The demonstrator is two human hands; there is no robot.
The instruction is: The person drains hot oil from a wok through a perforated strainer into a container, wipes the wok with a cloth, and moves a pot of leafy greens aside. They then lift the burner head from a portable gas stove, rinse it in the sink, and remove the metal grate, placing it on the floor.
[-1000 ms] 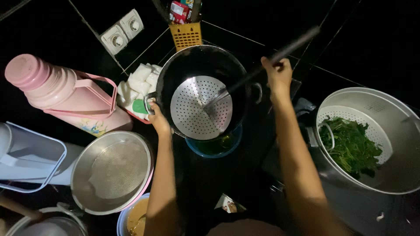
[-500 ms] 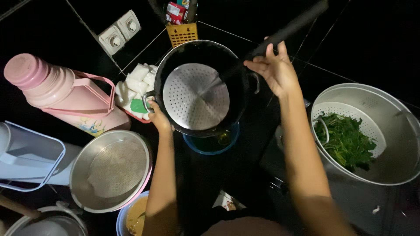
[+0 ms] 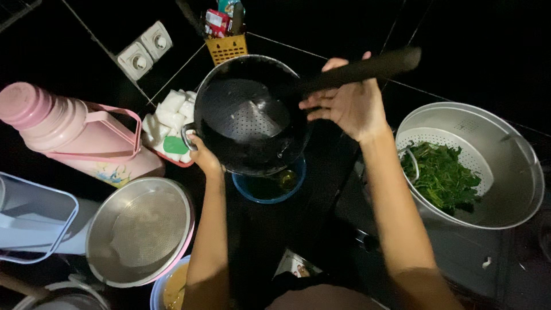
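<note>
— Wok (image 3: 252,115), black and tilted: where is it right now?

— I hold it up over the blue bowl (image 3: 268,185), which sits on the dark table at the middle. My left hand (image 3: 202,155) is closed around the wok's near-left side handle. My right hand (image 3: 347,103) is at the long dark handle of the perforated skimmer (image 3: 247,112); the fingers are spread and only loosely curled, more resting on it than gripping.

— How far along does it look?

— Yellowish oil already lies in the blue bowl, so I judge the draining is well under way. The skimmer stands on edge inside the wok, and I can't tell whether any oil is left in there; it is too dark.

— And your arms?

— Both reach away from me, the left straight up the middle, the right angled in from the right, wrist bent back.

— What's around?

— A pink flask (image 3: 74,135) on the left, an empty steel basin (image 3: 138,229) near left, white cubes in a tray (image 3: 169,115) behind my left hand, and a big metal pot (image 3: 516,172) of greens (image 3: 439,175) on the right.
</note>
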